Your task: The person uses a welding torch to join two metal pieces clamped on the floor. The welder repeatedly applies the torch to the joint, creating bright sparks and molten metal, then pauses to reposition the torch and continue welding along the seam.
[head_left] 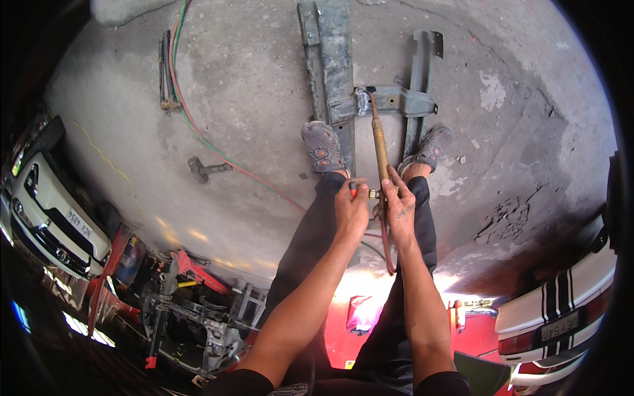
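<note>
My right hand (400,206) is closed around the handle of a brass gas torch (381,148). The torch's narrow tip points away from me, over the pale, scorched-looking end of a short metal crosspiece (393,102). No flame can be made out. My left hand (351,210) is closed just left of the torch's valve knob (374,194), and a small red-ended object (353,189) shows between its fingers. The crosspiece joins a long grey metal beam (335,63) to a shorter channel piece (420,66). My shoes rest against these frame parts.
A hammer (206,169) lies on the concrete floor at left. Red and green hoses (218,153) curve past it, near a narrow metal piece (168,72). Vehicles (59,218) stand at left, and a striped white one (561,303) at lower right. Mechanical parts (198,323) crowd the lower left.
</note>
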The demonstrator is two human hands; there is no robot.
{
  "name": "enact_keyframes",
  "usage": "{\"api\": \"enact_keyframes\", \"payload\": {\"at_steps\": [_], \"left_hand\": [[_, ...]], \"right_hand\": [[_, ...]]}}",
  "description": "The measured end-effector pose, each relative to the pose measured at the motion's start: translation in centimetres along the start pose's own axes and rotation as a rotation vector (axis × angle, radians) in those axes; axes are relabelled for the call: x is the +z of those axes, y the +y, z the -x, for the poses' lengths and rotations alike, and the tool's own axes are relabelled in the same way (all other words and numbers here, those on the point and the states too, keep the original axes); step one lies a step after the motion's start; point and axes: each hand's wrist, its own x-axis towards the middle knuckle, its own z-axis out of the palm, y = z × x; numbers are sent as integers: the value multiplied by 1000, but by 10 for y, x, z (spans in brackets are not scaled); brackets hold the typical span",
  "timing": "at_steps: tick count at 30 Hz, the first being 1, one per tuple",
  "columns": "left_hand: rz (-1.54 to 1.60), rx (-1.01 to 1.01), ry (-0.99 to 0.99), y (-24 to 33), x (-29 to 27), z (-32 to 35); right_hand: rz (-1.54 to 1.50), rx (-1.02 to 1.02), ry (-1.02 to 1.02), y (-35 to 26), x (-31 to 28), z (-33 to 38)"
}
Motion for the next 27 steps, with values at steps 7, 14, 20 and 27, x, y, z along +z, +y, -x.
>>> {"api": "enact_keyframes", "payload": {"at_steps": [7,14,20,27], "left_hand": [[-41,-20,-36,-3,-1,-3],[-24,-23,-36,-2,1,-3],[-48,-25,-39,2,1,-3],[-24,-21,-28,5,2,-1]], "right_hand": [[40,-16,-24,8,-3,-5],[57,-33,-13,4,-3,-5],[61,-21,4,8,-1,-10],[15,-59,-58,6,-5,-11]]}}
